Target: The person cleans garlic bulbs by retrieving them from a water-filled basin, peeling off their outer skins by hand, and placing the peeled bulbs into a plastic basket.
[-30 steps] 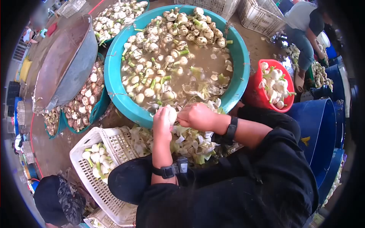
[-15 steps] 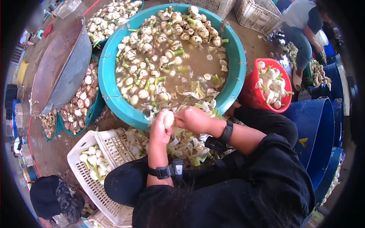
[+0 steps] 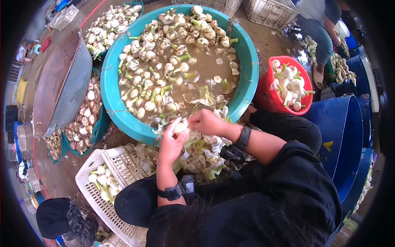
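Observation:
My left hand (image 3: 169, 139) holds a pale garlic bulb (image 3: 180, 126) just over the near rim of a teal tub (image 3: 142, 132). Its thumb and fingers lie around the bulb and partly hide it. Pinched at the bulb's upper right edge, the fingers of my right hand (image 3: 207, 123) are closed on its outer skin, though the fingertips are hard to see. Muddy water fills the tub, with many dirt-streaked garlic bulbs (image 3: 149, 106) and loose peels in it. Below my hands lies a heap of stripped garlic skins (image 3: 200, 158).
A red bucket (image 3: 269, 88) of clean white garlic stands to the right, beside blue barrels (image 3: 329, 123). At lower left a white crate (image 3: 91, 188) holds several bulbs. A metal wheelbarrow (image 3: 73, 88) stands left. Other people sit at upper right and lower left.
The whole view has shifted slightly. My left fingers have stretched up along the bulb, which has turned in the hand. My right fingers remain at its edge.

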The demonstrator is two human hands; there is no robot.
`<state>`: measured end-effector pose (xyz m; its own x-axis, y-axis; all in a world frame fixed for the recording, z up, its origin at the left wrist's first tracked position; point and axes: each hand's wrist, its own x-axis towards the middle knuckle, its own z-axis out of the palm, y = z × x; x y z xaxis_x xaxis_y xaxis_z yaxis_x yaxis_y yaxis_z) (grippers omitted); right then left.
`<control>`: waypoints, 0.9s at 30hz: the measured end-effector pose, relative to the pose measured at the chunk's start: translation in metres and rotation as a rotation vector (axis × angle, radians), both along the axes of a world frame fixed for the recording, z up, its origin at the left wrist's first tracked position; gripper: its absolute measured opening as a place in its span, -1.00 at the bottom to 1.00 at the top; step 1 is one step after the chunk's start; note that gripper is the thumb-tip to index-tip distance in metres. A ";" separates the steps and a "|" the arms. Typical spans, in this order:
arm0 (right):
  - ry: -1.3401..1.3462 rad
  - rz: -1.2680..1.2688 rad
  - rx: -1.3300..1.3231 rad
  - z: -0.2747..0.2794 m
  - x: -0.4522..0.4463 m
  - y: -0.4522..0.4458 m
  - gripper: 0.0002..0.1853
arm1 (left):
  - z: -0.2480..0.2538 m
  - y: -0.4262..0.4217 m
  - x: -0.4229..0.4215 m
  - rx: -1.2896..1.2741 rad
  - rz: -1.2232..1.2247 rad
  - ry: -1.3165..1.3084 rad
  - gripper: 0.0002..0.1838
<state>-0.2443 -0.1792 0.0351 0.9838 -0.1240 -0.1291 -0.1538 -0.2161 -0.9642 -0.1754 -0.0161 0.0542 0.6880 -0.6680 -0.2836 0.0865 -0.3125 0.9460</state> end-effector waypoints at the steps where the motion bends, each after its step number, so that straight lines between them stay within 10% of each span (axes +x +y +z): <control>1: 0.000 -0.004 -0.001 -0.001 0.001 -0.005 -0.80 | 0.003 0.001 -0.004 -0.001 -0.004 0.000 -0.45; 3: 0.524 -0.114 0.685 0.002 0.003 -0.014 -0.81 | 0.017 -0.001 -0.008 -0.003 -0.057 -0.355 -0.40; 7: 0.446 -0.156 0.844 0.016 0.004 -0.005 -0.84 | -0.003 -0.002 -0.005 0.002 -0.083 -0.878 -0.54; 11: 0.106 -0.186 0.863 0.029 -0.002 0.006 -0.85 | -0.007 -0.009 -0.008 -0.298 0.490 0.006 -0.78; 15: -0.280 0.202 -0.448 0.015 -0.024 -0.003 -0.88 | -0.014 0.003 0.004 -0.650 0.780 0.622 -0.81; 21: 0.099 0.119 -1.420 -0.012 -0.017 -0.040 -0.74 | 0.005 0.002 0.008 -0.588 0.860 0.543 -0.75; 25: -0.165 -0.049 -0.438 0.026 0.005 -0.002 -0.31 | 0.005 0.000 0.007 -0.435 0.992 0.532 -0.81; 27: -0.288 0.002 -0.059 0.058 0.013 0.024 -0.48 | 0.017 -0.014 0.000 -0.288 0.908 0.233 -0.83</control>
